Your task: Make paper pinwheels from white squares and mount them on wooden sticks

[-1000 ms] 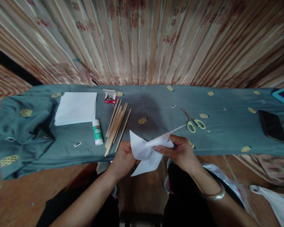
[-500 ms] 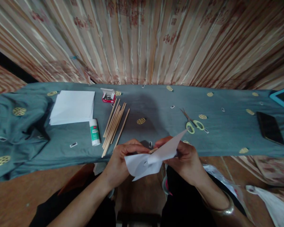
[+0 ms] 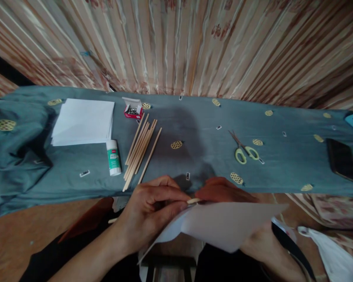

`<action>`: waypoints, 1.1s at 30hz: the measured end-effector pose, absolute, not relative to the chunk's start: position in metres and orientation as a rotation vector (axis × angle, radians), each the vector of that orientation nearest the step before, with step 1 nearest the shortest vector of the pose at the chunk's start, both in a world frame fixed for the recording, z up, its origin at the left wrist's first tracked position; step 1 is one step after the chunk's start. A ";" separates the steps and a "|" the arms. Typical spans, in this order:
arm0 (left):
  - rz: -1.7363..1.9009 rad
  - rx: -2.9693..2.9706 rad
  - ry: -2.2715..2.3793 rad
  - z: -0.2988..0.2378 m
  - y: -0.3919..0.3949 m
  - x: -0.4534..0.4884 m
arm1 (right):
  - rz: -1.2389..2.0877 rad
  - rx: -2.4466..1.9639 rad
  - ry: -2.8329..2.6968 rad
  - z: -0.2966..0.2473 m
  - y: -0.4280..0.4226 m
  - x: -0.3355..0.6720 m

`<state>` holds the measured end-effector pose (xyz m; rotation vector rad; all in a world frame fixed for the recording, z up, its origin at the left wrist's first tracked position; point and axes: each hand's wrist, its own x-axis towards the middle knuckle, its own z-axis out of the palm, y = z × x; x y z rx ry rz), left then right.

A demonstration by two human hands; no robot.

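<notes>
My left hand [image 3: 155, 207] is closed around a thin wooden stick [image 3: 193, 200], whose tip pokes out past the thumb and fingers. The stick's other end shows beyond my left wrist. Against the tip lies a white paper pinwheel [image 3: 220, 223], its curled blades spread below and to the right. My right hand [image 3: 223, 190] is closed on the pinwheel near the stick tip; the paper covers most of its palm and several fingers. Whether a pin sits between paper and stick is hidden. Both hands are at the table's front edge, above my lap.
On the blue-green cloth [image 3: 200, 156] lie a paper stack [image 3: 84, 121], a glue stick [image 3: 113, 158], several wooden sticks [image 3: 141, 150] and an opened red box of small metal pins [image 3: 132, 109]. Scissors [image 3: 242, 149] and a black phone [image 3: 342, 159] lie rightward. A curtain [image 3: 176, 47] hangs behind.
The pinwheel has turned, so a broad blade now stretches right across my right hand. Both hands have come closer together around the stick tip. The camera view has shifted slightly.
</notes>
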<state>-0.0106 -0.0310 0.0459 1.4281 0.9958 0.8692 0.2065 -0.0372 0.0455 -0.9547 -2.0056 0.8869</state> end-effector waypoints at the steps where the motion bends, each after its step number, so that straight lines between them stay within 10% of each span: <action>1: 0.867 1.436 0.988 0.046 -0.032 -0.011 | 0.867 -0.949 -2.028 0.046 -0.039 0.208; 33: 0.937 1.608 0.933 0.049 -0.043 -0.005 | 0.829 -1.059 -2.098 0.045 -0.055 0.212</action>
